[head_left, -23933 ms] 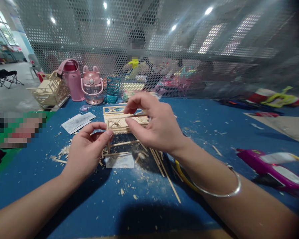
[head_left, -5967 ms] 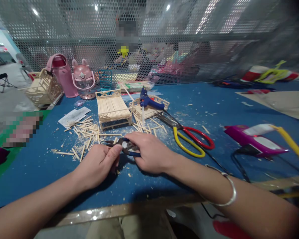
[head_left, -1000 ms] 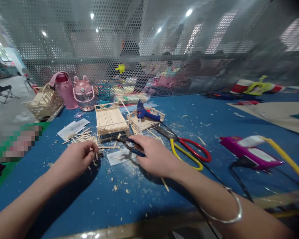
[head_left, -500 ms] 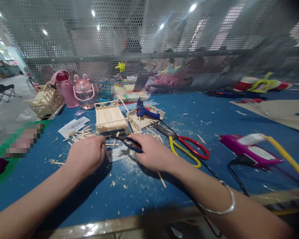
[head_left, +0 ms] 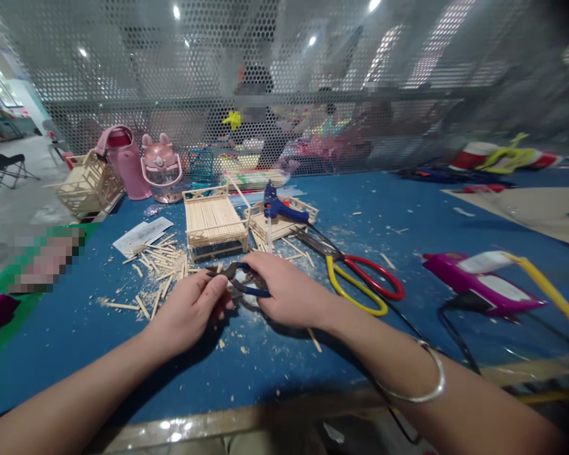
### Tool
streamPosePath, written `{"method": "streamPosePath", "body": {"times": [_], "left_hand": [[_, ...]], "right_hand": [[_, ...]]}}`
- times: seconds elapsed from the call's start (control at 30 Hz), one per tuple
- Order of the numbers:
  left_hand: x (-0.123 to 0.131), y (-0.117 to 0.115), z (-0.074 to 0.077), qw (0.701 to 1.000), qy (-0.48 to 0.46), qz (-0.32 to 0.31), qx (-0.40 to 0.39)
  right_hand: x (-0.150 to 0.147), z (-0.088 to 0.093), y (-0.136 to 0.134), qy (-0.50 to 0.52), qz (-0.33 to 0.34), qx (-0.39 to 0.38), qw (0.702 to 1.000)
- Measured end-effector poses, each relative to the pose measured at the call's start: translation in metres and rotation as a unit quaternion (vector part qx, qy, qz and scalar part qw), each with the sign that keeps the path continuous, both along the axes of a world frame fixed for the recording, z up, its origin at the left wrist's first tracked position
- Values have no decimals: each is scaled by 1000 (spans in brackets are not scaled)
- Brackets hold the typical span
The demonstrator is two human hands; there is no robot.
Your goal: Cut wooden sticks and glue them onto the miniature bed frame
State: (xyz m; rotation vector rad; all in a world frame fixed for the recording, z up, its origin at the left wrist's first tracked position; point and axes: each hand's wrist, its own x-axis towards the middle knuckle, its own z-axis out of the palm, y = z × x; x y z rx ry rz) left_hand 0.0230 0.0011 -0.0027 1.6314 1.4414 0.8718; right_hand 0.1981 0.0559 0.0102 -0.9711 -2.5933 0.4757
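Observation:
Pliers with blue handles (head_left: 250,291) are in my right hand (head_left: 289,292), their handles spread apart and their jaws pointing left. My left hand (head_left: 189,309) is closed, its thumb and fingers pinched right at the jaws. Whatever its fingertips hold is hidden. Just beyond my hands stands a small bed-like frame of wooden sticks (head_left: 217,218). Cut stick pieces (head_left: 164,262) lie scattered beyond my left hand. A blue glue gun (head_left: 284,210) rests on a second stick frame (head_left: 303,207), behind my right hand.
Scissors with red and yellow handles (head_left: 355,287) lie right of my right hand. Farther right is a purple tool (head_left: 483,284) with a black cord. A pink bottle (head_left: 126,165) and a clear pink-lidded jug (head_left: 162,170) stand back left, before a perforated metal screen (head_left: 194,76).
My left hand has turned, showing its thumb, and moved right to the plier jaws. The plier handles are wider apart now. The view has shifted slightly.

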Motion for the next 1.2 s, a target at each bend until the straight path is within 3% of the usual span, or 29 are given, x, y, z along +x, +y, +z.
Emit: {"method": "streamPosePath", "body": {"times": [0.1,0.27,0.37,0.5,0.63,0.97,1.13,1.2], "left_hand": [[-2,-2,0,995,72,-27,66],[0,-7,-1,995,10,-94,-33],[3,-9,-3,998,-3,-63,-15],[3,-9,-4,996,79,-19,45],[1,-8,-3,992,120,3,39],[-4,-5,3,980,183,15,71],[-2,-5,4,980,185,25,72],[-4,-5,6,982,180,-2,64]], "right_hand": [[1,1,1,-8,25,3,1000],[0,5,-3,2,37,4,999],[-2,2,-5,13,31,33,999],[-5,-8,-4,12,19,74,997],[-9,-16,-3,12,12,80,997],[-13,-24,-3,28,-21,134,990],[-14,-20,-6,22,-31,94,995],[-11,-13,-7,19,-10,56,998]]}}
